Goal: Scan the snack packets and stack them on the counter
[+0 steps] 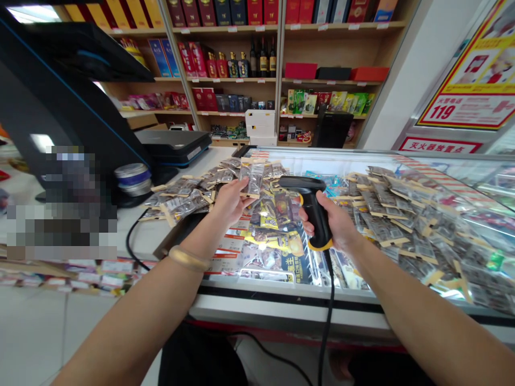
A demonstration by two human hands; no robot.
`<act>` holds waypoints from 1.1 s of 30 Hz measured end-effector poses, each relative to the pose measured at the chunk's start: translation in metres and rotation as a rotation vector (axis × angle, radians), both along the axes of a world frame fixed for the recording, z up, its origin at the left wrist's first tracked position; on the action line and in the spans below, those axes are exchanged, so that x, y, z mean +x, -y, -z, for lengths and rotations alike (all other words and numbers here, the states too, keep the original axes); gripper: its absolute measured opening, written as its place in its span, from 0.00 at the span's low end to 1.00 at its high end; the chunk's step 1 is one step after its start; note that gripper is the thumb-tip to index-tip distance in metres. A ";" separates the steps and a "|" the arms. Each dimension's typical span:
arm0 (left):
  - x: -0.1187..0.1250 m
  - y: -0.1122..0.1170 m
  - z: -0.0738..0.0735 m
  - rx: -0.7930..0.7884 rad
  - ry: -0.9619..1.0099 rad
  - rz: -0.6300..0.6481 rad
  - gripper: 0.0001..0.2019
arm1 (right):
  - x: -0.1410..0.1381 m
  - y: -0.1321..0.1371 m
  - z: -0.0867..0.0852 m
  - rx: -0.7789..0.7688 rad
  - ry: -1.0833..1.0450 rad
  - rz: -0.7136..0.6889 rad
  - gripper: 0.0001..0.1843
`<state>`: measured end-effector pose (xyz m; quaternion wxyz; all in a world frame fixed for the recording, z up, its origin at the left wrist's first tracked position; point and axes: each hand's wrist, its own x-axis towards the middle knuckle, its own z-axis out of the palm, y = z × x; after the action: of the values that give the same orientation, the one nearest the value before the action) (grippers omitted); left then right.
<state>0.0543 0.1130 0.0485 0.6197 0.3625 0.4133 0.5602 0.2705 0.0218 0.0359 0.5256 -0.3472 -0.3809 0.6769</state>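
Observation:
My left hand (233,201) pinches a small clear snack packet (253,178) with tan ends, held up above the glass top. In my right hand (336,220) is a black and yellow barcode scanner (317,214), gripped by its handle, its head turned left toward the packet. From the scanner a black cable (329,311) hangs down past the counter edge. A pile of similar packets (185,201) lies beyond and left of my left hand. Another, larger heap of packets (402,214) spreads over the glass to the right of the scanner.
Under the glass of the freezer case (281,305) lie bagged goods. At left stand a dark checkout screen (80,53), a scale (177,145) and a round tin (132,179). Shelves (229,80) with boxes and bottles line the back; a black box (333,127) stands behind the case.

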 end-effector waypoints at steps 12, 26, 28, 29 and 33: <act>0.005 0.004 0.009 0.197 -0.223 0.006 0.08 | -0.003 0.001 0.004 0.009 0.037 -0.093 0.30; 0.008 0.005 0.005 0.163 -0.224 -0.005 0.10 | -0.005 0.000 0.001 -0.051 0.020 -0.081 0.22; 0.013 0.004 0.000 0.158 -0.224 -0.019 0.12 | -0.006 -0.001 -0.006 -0.059 -0.010 -0.045 0.20; 0.018 0.004 -0.004 0.163 -0.227 -0.017 0.13 | -0.005 -0.001 -0.011 -0.057 -0.031 -0.022 0.20; 0.055 0.006 -0.024 0.246 -0.254 0.055 0.23 | 0.021 0.003 -0.035 0.031 -0.088 0.084 0.23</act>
<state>0.1090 0.1066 0.0723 0.5284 0.5145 0.4066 0.5392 0.2911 0.0188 0.0705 0.5752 -0.3246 -0.3526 0.6629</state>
